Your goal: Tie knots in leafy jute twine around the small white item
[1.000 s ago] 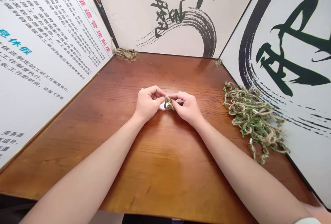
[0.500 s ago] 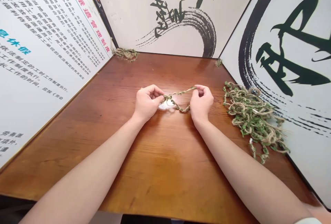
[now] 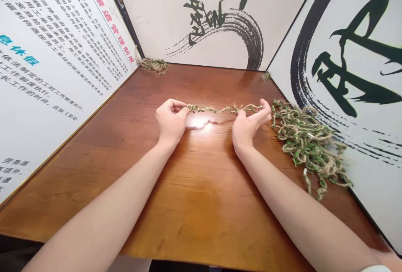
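My left hand (image 3: 171, 121) pinches one end of a leafy jute vine (image 3: 223, 109); my right hand (image 3: 249, 127) holds the other end, the strand running between them over a wooden table (image 3: 157, 209); just past my right hand lies a tangled heap of vine (image 3: 309, 146); far beyond my left hand, a small vine bundle (image 3: 153, 65) sits against a printed wall panel (image 3: 63, 33).

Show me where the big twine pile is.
In the head view, the twine pile lies on the right side of the wooden table, against the right wall panel, just past the fingers of the right hand.
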`<action>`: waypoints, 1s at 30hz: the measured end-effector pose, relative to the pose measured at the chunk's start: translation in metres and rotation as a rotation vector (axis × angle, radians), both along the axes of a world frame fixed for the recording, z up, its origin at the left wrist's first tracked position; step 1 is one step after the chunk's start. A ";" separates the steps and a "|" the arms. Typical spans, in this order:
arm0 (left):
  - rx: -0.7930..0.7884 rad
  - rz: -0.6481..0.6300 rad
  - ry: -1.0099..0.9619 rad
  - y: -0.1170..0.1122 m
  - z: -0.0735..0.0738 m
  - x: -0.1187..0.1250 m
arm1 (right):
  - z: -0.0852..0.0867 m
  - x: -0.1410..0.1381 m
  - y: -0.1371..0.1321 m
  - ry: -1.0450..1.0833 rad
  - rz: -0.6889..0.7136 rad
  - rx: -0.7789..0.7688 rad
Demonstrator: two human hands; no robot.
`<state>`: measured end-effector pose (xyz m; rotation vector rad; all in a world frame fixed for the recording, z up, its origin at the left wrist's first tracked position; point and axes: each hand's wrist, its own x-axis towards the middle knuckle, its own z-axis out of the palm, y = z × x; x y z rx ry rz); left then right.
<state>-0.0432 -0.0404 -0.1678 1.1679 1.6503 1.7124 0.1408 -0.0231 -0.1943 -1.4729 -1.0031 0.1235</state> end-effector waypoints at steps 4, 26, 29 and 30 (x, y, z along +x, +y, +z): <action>-0.037 -0.097 0.051 -0.005 0.001 0.006 | 0.008 -0.007 -0.012 -0.272 0.087 0.152; -0.038 -0.093 0.005 0.000 -0.004 0.005 | 0.020 -0.022 -0.035 -0.222 1.014 0.002; -0.024 -0.177 -0.124 -0.002 -0.003 0.007 | 0.014 -0.023 -0.028 -0.036 1.095 -0.207; -0.038 -0.222 -0.167 -0.004 -0.002 0.009 | 0.013 -0.023 -0.025 0.085 1.108 -0.273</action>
